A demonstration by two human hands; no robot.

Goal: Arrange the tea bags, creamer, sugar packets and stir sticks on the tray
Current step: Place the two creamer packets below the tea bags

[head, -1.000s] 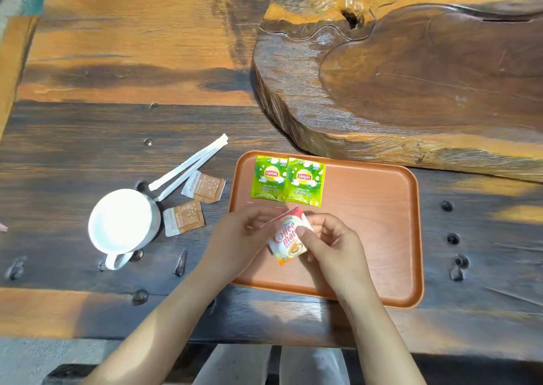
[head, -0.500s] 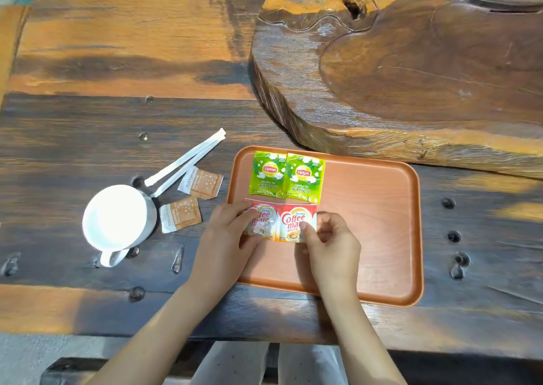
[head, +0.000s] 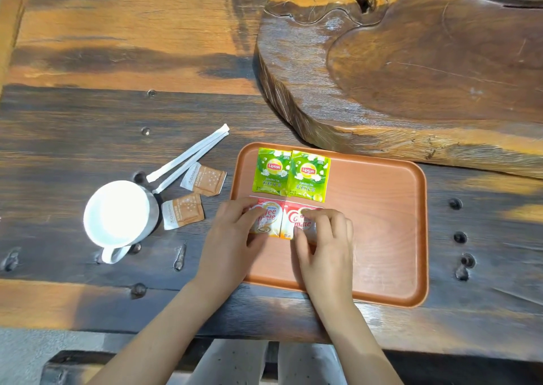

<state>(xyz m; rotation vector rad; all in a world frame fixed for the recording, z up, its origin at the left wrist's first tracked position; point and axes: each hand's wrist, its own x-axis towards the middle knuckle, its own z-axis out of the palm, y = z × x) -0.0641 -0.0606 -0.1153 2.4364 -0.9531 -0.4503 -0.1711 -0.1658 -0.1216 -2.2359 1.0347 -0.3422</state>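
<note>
We see two creamer packets (head: 280,221) lying side by side on the tray (head: 382,208), just below two green tea bags (head: 291,174). Our left hand (head: 232,237) and right hand (head: 326,243) press flat, fingers spread, on one packet each. Sugar packets (head: 194,196) and stir sticks (head: 188,157) lie on the table beside a white mug (head: 120,212).

Both forearms are bare, with no sleeves showing up to the frame's edge. The left hand (head: 232,237) and right hand (head: 326,246) carry no rings, watch or gloves. At six o'clock, light trousers with small dark speckles cover the legs.
</note>
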